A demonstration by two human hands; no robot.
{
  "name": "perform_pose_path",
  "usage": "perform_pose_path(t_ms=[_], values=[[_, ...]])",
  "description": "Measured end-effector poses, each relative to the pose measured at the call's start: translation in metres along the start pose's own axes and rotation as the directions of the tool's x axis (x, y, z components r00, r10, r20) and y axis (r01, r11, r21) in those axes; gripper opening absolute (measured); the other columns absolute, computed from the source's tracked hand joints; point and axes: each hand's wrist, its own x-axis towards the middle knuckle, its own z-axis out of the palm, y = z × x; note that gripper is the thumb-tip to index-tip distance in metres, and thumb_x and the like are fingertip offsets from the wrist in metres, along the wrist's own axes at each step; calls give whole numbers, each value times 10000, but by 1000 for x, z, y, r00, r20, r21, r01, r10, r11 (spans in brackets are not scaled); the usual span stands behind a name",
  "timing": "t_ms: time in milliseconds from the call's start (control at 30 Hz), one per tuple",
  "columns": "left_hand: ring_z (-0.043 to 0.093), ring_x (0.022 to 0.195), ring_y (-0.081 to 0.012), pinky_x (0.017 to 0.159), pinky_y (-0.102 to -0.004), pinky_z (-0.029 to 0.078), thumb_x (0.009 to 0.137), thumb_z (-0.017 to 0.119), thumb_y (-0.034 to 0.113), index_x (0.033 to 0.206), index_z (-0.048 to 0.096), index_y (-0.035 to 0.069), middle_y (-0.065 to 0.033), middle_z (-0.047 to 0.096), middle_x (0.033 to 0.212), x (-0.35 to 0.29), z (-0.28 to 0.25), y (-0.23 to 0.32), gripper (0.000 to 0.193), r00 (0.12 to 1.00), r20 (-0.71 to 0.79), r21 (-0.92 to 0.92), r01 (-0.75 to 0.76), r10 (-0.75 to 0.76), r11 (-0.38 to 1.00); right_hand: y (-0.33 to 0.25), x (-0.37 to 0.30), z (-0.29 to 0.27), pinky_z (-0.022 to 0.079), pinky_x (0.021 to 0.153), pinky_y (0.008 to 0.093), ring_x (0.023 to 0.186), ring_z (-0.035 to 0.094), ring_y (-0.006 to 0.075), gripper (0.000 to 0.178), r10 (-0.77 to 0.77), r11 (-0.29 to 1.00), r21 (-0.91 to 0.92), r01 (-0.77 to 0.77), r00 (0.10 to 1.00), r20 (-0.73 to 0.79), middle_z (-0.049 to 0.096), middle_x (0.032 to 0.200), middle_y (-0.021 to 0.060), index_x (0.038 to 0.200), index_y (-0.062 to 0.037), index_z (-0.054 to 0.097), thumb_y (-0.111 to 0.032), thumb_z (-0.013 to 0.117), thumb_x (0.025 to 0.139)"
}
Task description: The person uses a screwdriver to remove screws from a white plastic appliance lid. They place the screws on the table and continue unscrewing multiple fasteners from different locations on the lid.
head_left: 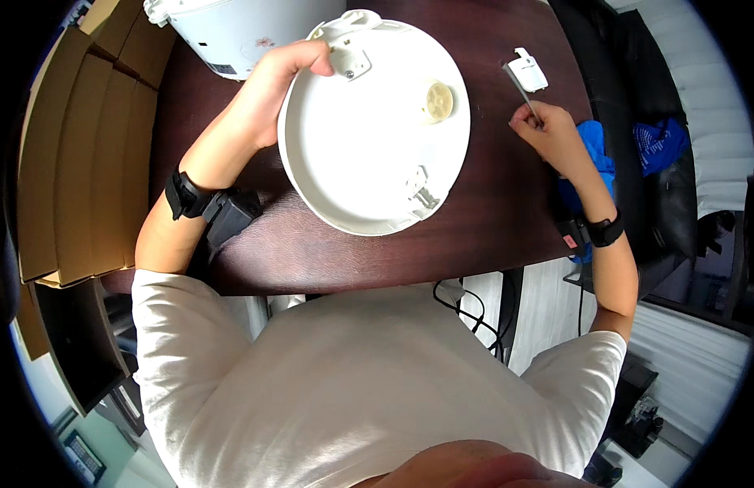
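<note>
A round white plastic lid (361, 150) is tilted up over the dark table, its inner side facing me. My left hand (273, 89) grips its upper left rim, the thumb over the inside next to a small screwed plate (350, 63). On the lid's right half sits a translucent yellowish round cap (438, 101), and lower down a small latch-like fitting (422, 187). Over to the right, my right hand (552, 137) pinches a thin grey rod-like tool (519, 86); its exact kind is unclear. Just beyond the tool's tip lies a small white plastic piece (533, 73).
A white appliance body (255, 37) with a flower print stands at the far left of the brown table (507, 203). Cardboard boxes (108, 163) line the left side. Blue cloth or bags (595, 146) and a black sofa (662, 73) are on the right. Cables (479, 313) hang below the near edge.
</note>
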Motion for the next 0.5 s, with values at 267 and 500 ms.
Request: perform_pose_path(t_ms=[267, 500], values=[[668, 798, -194, 746, -271, 561, 732, 568, 104, 1000, 586, -55, -145, 649, 926, 2, -2, 4, 313, 992, 22, 177, 118, -124, 977, -113, 21, 1, 386, 472, 281, 485, 483, 70, 183, -284, 928, 275, 253, 956, 77, 549, 610, 17, 849, -27, 670, -207, 641, 826], [627, 921, -174, 845, -282, 500, 759, 683, 129, 1169, 533, -68, -125, 642, 1011, 5, -6, -10, 479, 992, 95, 399, 40, -85, 916, -145, 60, 26, 308, 457, 246, 494, 371, 43, 148, -386, 917, 164, 364, 913, 130, 419, 536, -37, 836, -49, 634, -194, 618, 864]])
